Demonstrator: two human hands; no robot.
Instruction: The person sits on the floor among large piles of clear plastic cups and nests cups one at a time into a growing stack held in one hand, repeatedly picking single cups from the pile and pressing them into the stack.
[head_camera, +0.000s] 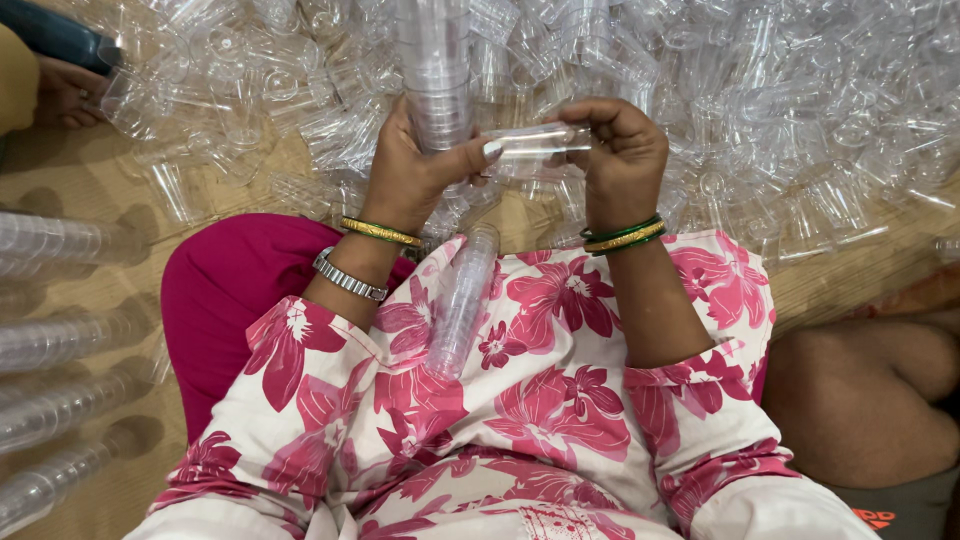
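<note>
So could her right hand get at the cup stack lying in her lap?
Probably yes. The lap stack lies bare on the dress just below the right hand, nothing over it, though that hand grips a single cup.

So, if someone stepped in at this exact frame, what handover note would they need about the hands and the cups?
Left hand: gripping a tall stack of clear plastic cups, held upright.
Right hand: holding a single clear cup on its side, its end toward the left thumb.
A shorter stack lies across the lap on the floral tunic.
Finished stacks lie in rows on the mat at the left.
A big heap of loose cups lies ahead, unstacked.
Done: several stacks. Left: the single cup is not yet on the stack; most of the heap remains.
</note>
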